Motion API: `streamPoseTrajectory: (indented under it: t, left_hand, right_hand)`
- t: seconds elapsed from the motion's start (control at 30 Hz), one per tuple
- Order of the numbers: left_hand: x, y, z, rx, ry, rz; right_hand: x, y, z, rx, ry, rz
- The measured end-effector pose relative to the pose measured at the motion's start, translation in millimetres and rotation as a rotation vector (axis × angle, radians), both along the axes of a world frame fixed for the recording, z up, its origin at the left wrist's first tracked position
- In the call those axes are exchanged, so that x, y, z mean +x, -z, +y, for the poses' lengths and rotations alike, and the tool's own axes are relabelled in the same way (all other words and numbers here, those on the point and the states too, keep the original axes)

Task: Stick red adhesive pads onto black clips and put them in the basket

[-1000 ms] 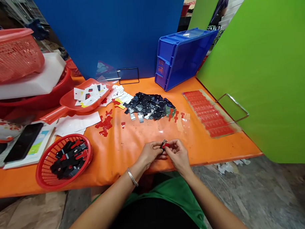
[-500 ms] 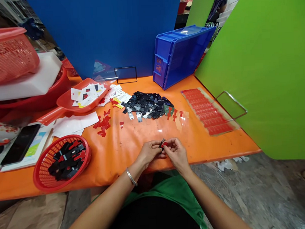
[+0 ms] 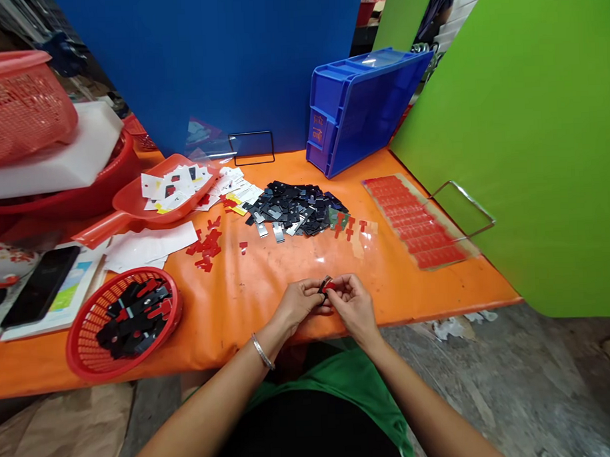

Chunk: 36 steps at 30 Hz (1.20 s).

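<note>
Close to the table's front edge, my left hand (image 3: 300, 303) is closed on a small flat black plate (image 3: 323, 289). A red film piece (image 3: 330, 286) shows against the plate, pinched by the thumb and fingers of my right hand (image 3: 356, 308). The fingers hide most of both pieces. Beyond my hands lies a heap of black and silvery plates (image 3: 297, 207). Several cut red film pieces (image 3: 204, 248) are scattered left of it, and a few red pieces on clear backing (image 3: 351, 228) lie at its right end.
At left, a red basket (image 3: 76, 343) holds black plates with red pieces. Behind it are a phone (image 3: 39, 286), white papers (image 3: 150, 244) and a red scoop (image 3: 121, 205) of scraps. A red sheet (image 3: 415, 221) lies right, near a blue crate (image 3: 371, 113) and green panel (image 3: 547, 147).
Both hands keep the same grip and place on the plate and red film piece. The view has shifted very slightly; nothing on the table has moved.
</note>
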<state>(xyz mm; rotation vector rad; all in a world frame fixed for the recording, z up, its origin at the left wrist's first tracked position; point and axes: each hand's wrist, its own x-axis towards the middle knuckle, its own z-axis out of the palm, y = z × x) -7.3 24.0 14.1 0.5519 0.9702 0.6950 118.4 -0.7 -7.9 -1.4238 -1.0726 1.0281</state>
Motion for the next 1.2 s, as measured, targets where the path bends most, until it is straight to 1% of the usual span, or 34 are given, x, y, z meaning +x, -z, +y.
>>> streamPoseTrajectory:
  t: [0.17,0.3,0.37,0.5,0.73,1.07,1.2]
  left_hand:
    - [3,-0.6,-1,0.01,-0.029,0.042]
    - [7,-0.2,-2,0.018,-0.07,0.074]
    - [7,0.2,-3,0.02,-0.076,0.07]
    - [7,0.2,-3,0.025,-0.064,0.045]
    - [7,-0.6,-2,0.014,-0.061,0.056]
    - [6,1.0,-2,0.014,-0.061,0.049]
    - [4,-0.8,-2,0.024,-0.034,0.04]
  right_hand:
    - [1,3.1,-4,-0.001,-0.032,-0.042]
    - [1,0.2,-9,0.008,-0.056,-0.086]
    - [1,-2.7,-10,0.052,-0.026,-0.152]
    - [3,-7.1,-5,0.158,0.078,-0.334]
    - [6,-8.2,5,0.115,0.068,-0.321]
    - [7,-8.0,8,0.097,0.071,-0.317]
    - [7,-6.9,8,0.103,0.057,-0.364]
